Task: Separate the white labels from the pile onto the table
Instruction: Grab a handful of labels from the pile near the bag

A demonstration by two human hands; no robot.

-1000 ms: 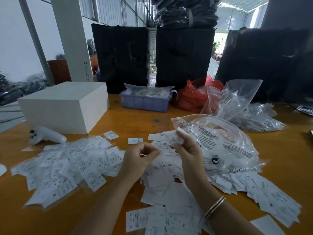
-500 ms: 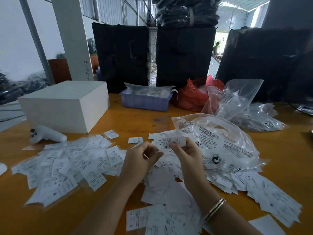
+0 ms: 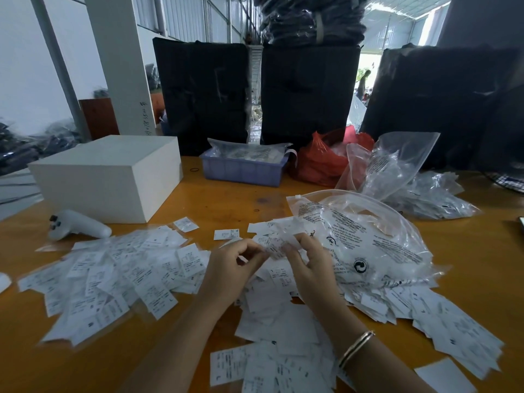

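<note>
Both hands work a label above the pile on the table.
The left hand and right hand meet with curled fingers, apparently pinching one blurred label between them; the pile lies beneath, sorted labels spread left, a bag right.

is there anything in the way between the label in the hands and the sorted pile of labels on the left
Nothing visible. Both hands, left hand and right hand, pinch a label above the table; the sorted pile lies just left, nothing standing between.
</note>
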